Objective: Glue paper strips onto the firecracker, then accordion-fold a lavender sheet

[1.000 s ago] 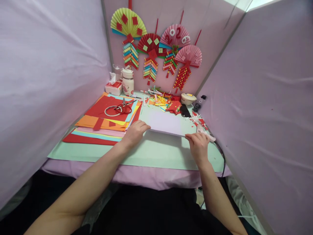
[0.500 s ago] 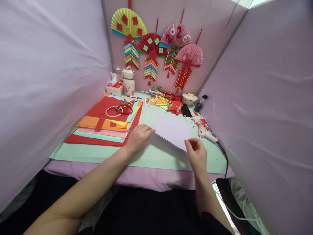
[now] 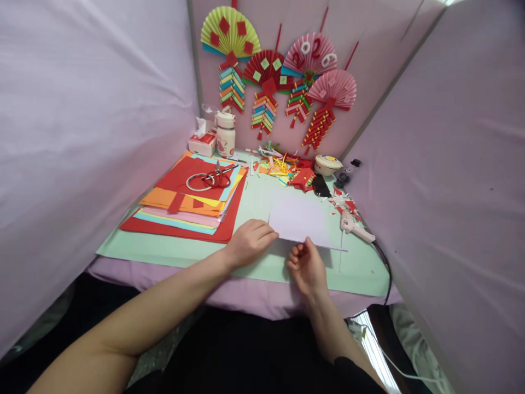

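A pale lilac sheet of paper (image 3: pixel 301 219) lies over the light green table mat, its near edge a little raised. My left hand (image 3: pixel 253 241) pinches the sheet's near left corner between thumb and fingers. My right hand (image 3: pixel 307 267) is at the middle of the near edge, palm turned up, fingers curled under the sheet and thumb against its edge. To the left is a stack of coloured paper (image 3: pixel 184 203), with red-handled scissors (image 3: pixel 217 176) and a pale ring on top.
A white glue gun (image 3: pixel 356 227) with a black cable lies at the right. Paper scraps (image 3: pixel 279 165), a lidded bowl (image 3: pixel 327 164), a bottle (image 3: pixel 225 135) and a tissue box (image 3: pixel 202 143) stand along the back. Paper fans hang on the back wall.
My right hand has moved left along the sheet's near edge, from its right corner to the middle. The near edge now runs more level. The whole view has shifted slightly.
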A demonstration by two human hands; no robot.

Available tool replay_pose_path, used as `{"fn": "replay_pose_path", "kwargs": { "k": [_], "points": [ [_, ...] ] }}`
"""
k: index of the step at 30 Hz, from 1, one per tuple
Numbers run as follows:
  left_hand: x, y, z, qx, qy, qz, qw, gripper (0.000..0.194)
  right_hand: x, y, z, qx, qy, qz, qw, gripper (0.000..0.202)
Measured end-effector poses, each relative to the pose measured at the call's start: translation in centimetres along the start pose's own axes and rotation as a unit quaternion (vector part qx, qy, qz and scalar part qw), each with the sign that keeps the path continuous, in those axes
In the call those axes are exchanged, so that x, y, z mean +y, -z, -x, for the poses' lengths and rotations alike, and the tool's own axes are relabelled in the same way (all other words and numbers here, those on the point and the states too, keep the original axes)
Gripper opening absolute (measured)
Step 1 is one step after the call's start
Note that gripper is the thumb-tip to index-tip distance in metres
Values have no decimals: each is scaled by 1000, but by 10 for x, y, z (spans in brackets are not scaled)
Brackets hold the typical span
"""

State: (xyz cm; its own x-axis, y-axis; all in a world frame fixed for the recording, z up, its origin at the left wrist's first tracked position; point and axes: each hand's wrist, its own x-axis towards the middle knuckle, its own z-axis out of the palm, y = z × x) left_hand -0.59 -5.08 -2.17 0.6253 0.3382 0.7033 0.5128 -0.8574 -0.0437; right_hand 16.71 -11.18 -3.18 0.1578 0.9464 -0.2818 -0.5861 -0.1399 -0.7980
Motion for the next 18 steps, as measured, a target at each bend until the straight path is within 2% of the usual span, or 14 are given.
{"fn": "replay_pose_path", "kwargs": {
  "k": [2, 4, 5, 6, 7, 8, 10, 12, 13, 14, 16, 18],
  "points": [
    [2, -2, 1, -15, -2, 1, 1000, 19, -3, 5, -3, 29, 44, 33, 998, 34],
    [1, -3, 1, -28, 3, -1, 1000, 19, -10, 14, -2, 69, 114, 114, 985, 33],
    [1, -4, 2, -32, 6, -2, 999, 20, -16, 19, -1, 92, 164, 174, 967, 34],
    [0, -5, 2, -38, 12, -3, 999, 20, -24, 24, 1, 111, 221, 247, 937, 35],
    [-1, -5, 2, -46, 18, -3, 999, 20, -34, 28, 2, 128, 285, 328, 891, 36],
    [-2, -6, 2, -57, 25, -1, 998, 21, -45, 30, 4, 137, 349, 413, 830, 34],
    [-3, -8, 3, -85, 35, 8, 996, 20, -68, 29, 6, 135, 452, 563, 679, 28],
    [-3, -10, 3, -108, 37, 22, 993, 19, -86, 22, 6, 97, 505, 656, 552, 24],
    [-2, -12, 4, -116, 34, 29, 992, 19, -91, 17, 5, 62, 512, 693, 504, 21],
    [-2, -13, 4, -121, 30, 37, 992, 19, -93, 12, 3, 23, 512, 723, 464, 18],
    [-1, -15, 5, -133, 21, 46, 990, 21, -88, 4, -4, -50, 492, 771, 402, 13],
    [0, -15, 5, -146, 14, 46, 988, 23, -74, 1, -14, -91, 462, 804, 364, 12]
  ]
}}
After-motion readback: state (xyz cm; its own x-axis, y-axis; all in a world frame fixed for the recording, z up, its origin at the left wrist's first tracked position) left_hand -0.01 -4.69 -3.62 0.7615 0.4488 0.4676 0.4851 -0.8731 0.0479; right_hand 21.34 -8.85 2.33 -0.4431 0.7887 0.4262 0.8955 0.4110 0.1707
